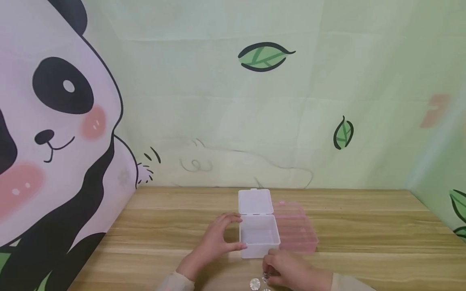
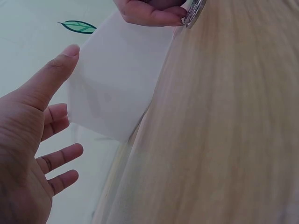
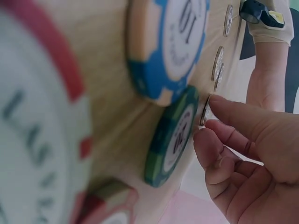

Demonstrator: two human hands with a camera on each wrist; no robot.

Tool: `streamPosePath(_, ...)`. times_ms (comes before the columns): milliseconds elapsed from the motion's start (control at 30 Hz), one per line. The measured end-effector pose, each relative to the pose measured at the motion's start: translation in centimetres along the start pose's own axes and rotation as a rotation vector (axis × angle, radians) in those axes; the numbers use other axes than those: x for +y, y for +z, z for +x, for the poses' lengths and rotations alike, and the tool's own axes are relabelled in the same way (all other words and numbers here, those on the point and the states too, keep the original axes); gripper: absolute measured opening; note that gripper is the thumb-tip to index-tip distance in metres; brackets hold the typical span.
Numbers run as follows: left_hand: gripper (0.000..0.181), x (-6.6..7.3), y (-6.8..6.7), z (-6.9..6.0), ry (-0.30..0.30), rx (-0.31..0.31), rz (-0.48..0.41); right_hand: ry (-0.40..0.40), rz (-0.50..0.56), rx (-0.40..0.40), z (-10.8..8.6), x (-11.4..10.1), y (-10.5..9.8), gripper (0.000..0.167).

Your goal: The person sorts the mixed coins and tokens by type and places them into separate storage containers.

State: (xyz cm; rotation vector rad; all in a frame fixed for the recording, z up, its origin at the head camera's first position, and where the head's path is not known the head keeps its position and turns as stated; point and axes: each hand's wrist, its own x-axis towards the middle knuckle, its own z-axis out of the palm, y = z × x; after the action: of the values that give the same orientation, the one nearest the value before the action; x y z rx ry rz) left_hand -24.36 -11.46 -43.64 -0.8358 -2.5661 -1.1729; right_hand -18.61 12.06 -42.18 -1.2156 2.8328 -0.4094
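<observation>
A white box (image 1: pixel 259 250) stands with its lid (image 1: pixel 255 202) raised at the back. At its left side, my left hand (image 1: pixel 214 238) holds it with the thumb near the front corner and fingers near the back one; the left wrist view shows that hand (image 2: pixel 28 135) beside the white wall (image 2: pixel 117 79). In front of the box, my right hand (image 1: pixel 291 268) pinches a silver disc (image 1: pixel 265 277) between thumb and finger. The right wrist view shows this hand (image 3: pixel 252 158) with the disc (image 3: pixel 205 111) seen edge-on. Other silver discs (image 1: pixel 255 284) lie close by.
Right of the white box is a translucent pink box (image 1: pixel 300 234) with its lid raised. Blue (image 3: pixel 145 70), green (image 3: pixel 170 144) and red-and-white (image 3: pixel 77 79) chips show on the wooden table (image 1: pixel 174 202) in the right wrist view. A panda-print cloth (image 1: pixel 182 81) hangs behind.
</observation>
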Motion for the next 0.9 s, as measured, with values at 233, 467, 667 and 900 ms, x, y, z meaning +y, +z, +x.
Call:
streamPosePath(233, 0.062, -0.05, -0.02, 0.14, 0.005, -0.005, 0.009, 0.032, -0.009, -0.001, -0.01, -0.15, 0.19, 0.014)
streamPosePath(467, 0.062, -0.14, 0.01, 0.26, 0.005, -0.003, 0.016, 0.064, -0.026, -0.002, 0.13, -0.4, 0.35, 0.019)
streamPosePath(667, 0.064, -0.25, 0.11, 0.14, -0.003, -0.001, 0.023, 0.082, -0.015, 0.001, 0.04, -0.61, 0.24, 0.02)
streamPosePath(900, 0.063, -0.47, 0.15, 0.05, 0.001, 0.005, 0.026, 0.1, 0.073, -0.011, -0.04, -0.6, 0.16, 0.02)
